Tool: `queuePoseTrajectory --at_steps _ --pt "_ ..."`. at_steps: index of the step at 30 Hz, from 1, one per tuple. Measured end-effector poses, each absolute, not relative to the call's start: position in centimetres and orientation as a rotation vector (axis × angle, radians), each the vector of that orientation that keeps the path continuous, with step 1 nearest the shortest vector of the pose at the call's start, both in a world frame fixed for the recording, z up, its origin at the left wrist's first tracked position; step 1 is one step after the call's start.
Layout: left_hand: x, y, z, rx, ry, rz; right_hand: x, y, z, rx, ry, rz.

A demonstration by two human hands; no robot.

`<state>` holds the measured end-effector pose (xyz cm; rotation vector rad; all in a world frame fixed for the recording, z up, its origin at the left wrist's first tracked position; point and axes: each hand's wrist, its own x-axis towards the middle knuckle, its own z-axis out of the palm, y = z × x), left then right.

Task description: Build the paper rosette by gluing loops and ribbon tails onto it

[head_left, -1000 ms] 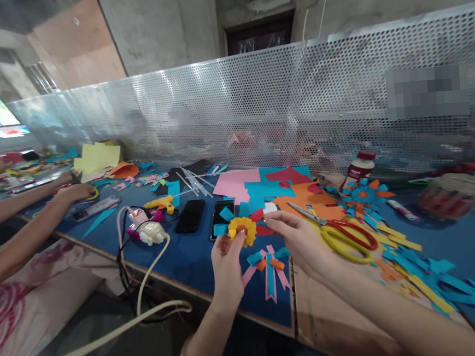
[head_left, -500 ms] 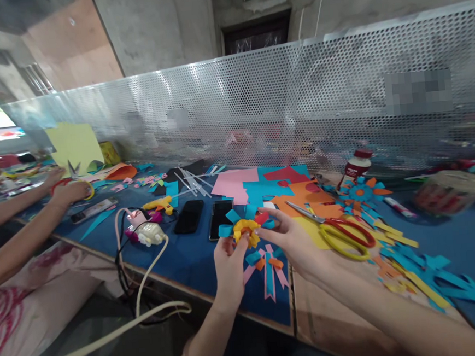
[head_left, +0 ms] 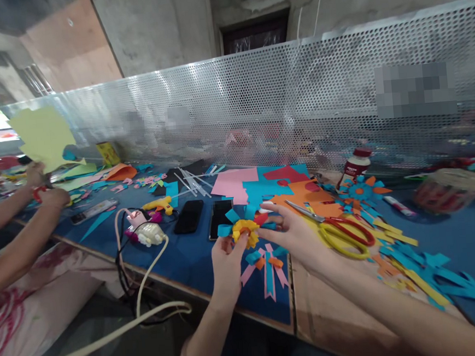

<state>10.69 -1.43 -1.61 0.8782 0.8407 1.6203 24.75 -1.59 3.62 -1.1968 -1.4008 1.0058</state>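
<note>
My left hand [head_left: 226, 262] pinches a paper flower [head_left: 245, 229] with a yellow ruffled centre and blue and red petals, held just above the blue table mat [head_left: 186, 256]. My right hand [head_left: 295, 234] is beside it on the right, fingertips on the flower's red and blue petals. Under the hands lies a pink, blue and orange ribbon-shaped paper piece [head_left: 267, 266]. Yellow-and-red scissors [head_left: 340, 233] lie just right of my right hand.
Two black phones [head_left: 190, 215] and a glue gun [head_left: 159, 204] with a cream cable [head_left: 146, 273] lie to the left. Coloured paper sheets [head_left: 254, 185], cut strips [head_left: 418, 273], a glue bottle [head_left: 356, 164] and a perforated metal screen [head_left: 256, 105] are behind. Another person's arms [head_left: 15, 228] work at far left with yellow paper.
My hands brought the flower a little closer and the right fingers shifted onto its petals, now with blue petals showing. The person at left raised the yellow sheet.
</note>
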Motion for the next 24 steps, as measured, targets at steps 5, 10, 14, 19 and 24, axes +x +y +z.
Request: queuePoseTrajectory --at_steps 5,10,14,19,24 --pt "10.27 -1.26 -1.29 0.832 0.864 1.624 25.17 -1.34 3.91 -1.140 -1.374 1.075" --pt "10.23 -1.19 -1.44 0.860 0.870 1.607 25.52 -1.02 3.54 -1.181 -1.373 1.031" --pt "10.29 -1.12 -1.54 0.882 0.861 1.601 25.59 -1.11 3.69 -1.207 -1.386 1.023" --pt "10.23 -1.13 -1.39 0.858 0.874 1.592 25.57 -1.15 4.09 -1.203 -1.384 1.010" --pt "10.32 -1.28 -1.19 0.843 0.848 1.599 25.08 -1.17 3.72 -1.134 -1.369 1.021"
